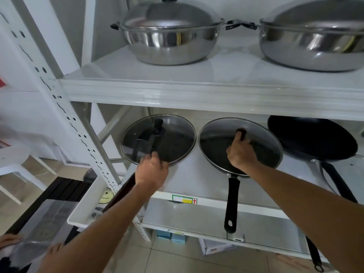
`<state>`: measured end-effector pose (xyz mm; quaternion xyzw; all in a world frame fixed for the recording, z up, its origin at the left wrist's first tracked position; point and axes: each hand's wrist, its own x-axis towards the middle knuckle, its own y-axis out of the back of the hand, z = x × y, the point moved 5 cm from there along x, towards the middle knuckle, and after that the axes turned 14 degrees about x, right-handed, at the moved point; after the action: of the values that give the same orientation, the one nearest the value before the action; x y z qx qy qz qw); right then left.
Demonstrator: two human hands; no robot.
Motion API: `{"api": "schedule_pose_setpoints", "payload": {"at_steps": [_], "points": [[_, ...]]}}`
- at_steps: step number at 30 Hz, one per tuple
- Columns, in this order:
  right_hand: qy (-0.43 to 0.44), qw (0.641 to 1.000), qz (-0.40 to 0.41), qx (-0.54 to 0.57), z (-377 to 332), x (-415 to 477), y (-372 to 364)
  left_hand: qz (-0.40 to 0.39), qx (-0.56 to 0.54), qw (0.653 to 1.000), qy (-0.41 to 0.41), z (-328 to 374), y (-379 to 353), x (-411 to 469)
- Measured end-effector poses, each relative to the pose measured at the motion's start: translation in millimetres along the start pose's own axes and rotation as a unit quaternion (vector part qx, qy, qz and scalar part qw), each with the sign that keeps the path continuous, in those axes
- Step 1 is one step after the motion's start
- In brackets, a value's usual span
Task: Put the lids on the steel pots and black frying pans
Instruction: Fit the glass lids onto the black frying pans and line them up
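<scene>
Head view, looking down onto a white metal shelf rack (197, 91) with slotted uprights. On upper shelf: two round, polished steel pots (169, 46), each already capped with a domed steel lid (167, 14), side by side, handles nearly touching. On lower shelf, below those pots: three black frying pans in a row. Left pan (169, 148) covered by a round glass lid (157, 140) with steel rim and black knob; left hand (152, 171) closed on that pan's dark handle at the near rim, forearm stretched forward. Middle pan (239, 164), matte black with a long black handle hanging over the shelf edge, under a second glass lid (240, 142), tilted; right hand (241, 152) curled around its black knob, fingers pinching it, arm reaching in from lower right. Right of middle pan: third pan (313, 138), bare, glossy black, uncovered.
</scene>
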<state>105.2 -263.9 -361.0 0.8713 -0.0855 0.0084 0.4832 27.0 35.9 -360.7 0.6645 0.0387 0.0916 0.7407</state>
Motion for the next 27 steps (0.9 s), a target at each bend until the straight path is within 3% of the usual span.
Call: {"api": "schedule_pose_setpoints", "payload": {"at_steps": [3, 5, 8, 14, 27], "points": [[-0.008, 0.999, -0.022, -0.04, -7.9, -31.3, -3.3, 0.02, 0.13, 0.99, 0.045, -64.5, -3.1, -19.0], [-0.032, 0.996, -0.036, -0.069, -10.8, -50.5, -3.9, -0.047, 0.16, 0.981, 0.101, -93.2, -16.5, -36.4], [-0.054, 0.989, -0.066, -0.117, -13.6, -78.5, -7.7, -0.139, 0.067, 0.98, 0.123, -105.6, -36.3, -57.1], [-0.089, 0.981, -0.16, -0.069, -2.3, -122.1, -28.7, -0.123, -0.048, 0.987, 0.097, -53.7, -31.4, -63.2], [-0.044, 0.976, -0.168, -0.129, 31.8, -140.4, -1.3, -0.12, 0.0, 0.991, 0.064, -71.9, -33.6, -49.5]]}}
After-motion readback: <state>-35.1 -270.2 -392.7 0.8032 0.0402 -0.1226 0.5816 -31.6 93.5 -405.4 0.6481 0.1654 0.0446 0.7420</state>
